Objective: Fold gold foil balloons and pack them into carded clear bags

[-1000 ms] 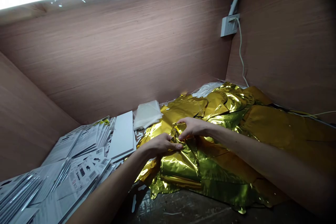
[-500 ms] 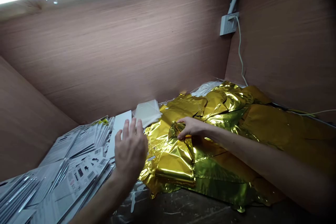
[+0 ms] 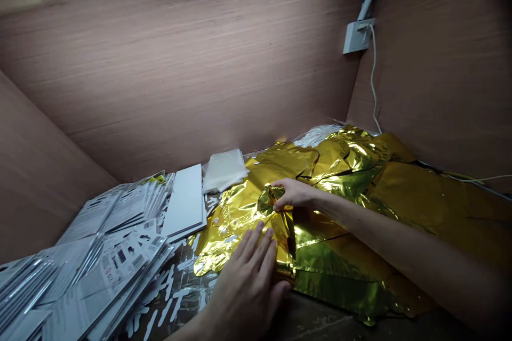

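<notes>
Flat gold foil balloons (image 3: 276, 160) with seamed, rounded edges lie overlapped in a wide shiny pile. My right hand (image 3: 294, 195) pinches a gathered fold of the top balloon (image 3: 269, 200) between thumb and fingers, near the middle of the pile. Below it, my left hand (image 3: 248, 277) lies flat on the folded lower part of the same balloon, fingers stretched out and thumb apart. The palm side of my left hand is hidden. What lies under the top layer cannot be seen.
Stacks of printed white cards in clear sleeves (image 3: 100, 277) fill the left. White boards (image 3: 184, 200) and a stack of translucent sheets (image 3: 224, 170) sit at the back. Small white strips (image 3: 176, 301) lie scattered on the dark table. A socket box (image 3: 357, 37) with cable hangs in the corner.
My left hand has moved right and down from above the white board onto the foil. My right hand keeps its pinch in nearly the same place. The view has shifted slightly.
</notes>
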A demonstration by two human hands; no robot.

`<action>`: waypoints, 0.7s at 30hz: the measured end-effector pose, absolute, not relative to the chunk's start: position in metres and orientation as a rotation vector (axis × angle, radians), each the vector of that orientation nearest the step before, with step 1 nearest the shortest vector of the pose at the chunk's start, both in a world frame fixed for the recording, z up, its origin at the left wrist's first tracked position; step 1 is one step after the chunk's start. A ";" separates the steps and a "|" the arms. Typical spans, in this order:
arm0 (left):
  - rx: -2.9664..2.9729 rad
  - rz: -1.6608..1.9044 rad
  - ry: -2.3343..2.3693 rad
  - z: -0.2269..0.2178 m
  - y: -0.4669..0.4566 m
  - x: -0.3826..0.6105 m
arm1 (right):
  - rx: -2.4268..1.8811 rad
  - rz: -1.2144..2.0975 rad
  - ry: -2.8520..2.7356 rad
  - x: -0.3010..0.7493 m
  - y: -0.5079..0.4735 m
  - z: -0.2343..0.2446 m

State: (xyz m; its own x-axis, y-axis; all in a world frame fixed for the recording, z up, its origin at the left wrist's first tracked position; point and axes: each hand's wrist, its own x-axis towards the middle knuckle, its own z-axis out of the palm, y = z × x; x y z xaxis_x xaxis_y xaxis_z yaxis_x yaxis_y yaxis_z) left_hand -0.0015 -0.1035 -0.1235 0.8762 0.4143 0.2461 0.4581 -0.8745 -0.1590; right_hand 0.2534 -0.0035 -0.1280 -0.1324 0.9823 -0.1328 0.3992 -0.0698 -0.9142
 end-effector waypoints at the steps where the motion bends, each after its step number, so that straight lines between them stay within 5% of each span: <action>1: -2.884 -0.298 -0.660 -0.128 -0.107 0.001 | -1.508 1.190 -1.575 0.253 -0.004 -0.127; 14: -3.362 -0.039 -0.612 -0.126 -0.094 -0.002 | -1.418 1.263 -1.644 0.244 -0.023 -0.108; 21: -3.418 -0.078 -0.514 -0.126 -0.088 -0.006 | -1.577 1.043 -1.749 0.239 -0.049 -0.107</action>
State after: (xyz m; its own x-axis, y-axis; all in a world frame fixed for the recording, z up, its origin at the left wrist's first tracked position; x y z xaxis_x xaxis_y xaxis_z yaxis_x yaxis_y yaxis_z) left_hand -0.0061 -0.0884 -0.1264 0.9560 0.2935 -0.0026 0.2795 -0.9076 0.3133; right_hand 0.2386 -0.0491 -0.1074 -0.1527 0.9839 -0.0931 0.5495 0.0062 -0.8355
